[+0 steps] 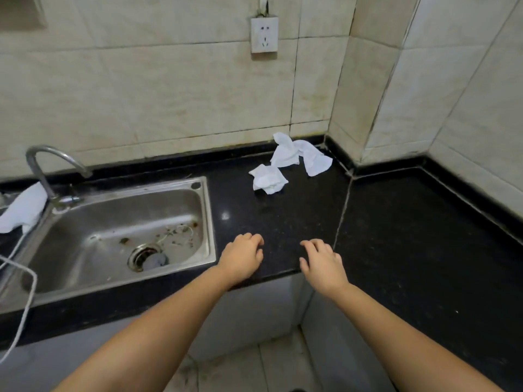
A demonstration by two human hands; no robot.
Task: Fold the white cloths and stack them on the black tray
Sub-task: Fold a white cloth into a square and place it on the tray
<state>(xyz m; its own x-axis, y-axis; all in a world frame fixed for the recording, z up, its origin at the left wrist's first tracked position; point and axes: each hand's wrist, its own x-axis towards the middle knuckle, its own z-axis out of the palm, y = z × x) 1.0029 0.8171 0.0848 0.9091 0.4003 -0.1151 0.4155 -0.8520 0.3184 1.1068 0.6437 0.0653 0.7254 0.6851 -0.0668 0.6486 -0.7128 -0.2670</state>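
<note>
Two crumpled white cloths lie on the black counter (pixel 396 222) near the back corner: a smaller one (pixel 267 179) in front and a longer one (pixel 300 154) against the wall. A third white cloth (pixel 22 209) hangs at the far left beside the tap. My left hand (pixel 242 257) and my right hand (pixel 322 263) hover over the counter's front edge, palms down, fingers loosely curled and apart, holding nothing. Both are well short of the cloths. No black tray is in view.
A steel sink (pixel 206 210) with a curved tap (pixel 48 165) fills the left of the counter. A white cord (pixel 27 306) hangs over its left rim. Tiled walls meet in a corner at the back right, with a wall socket (pixel 264 33).
</note>
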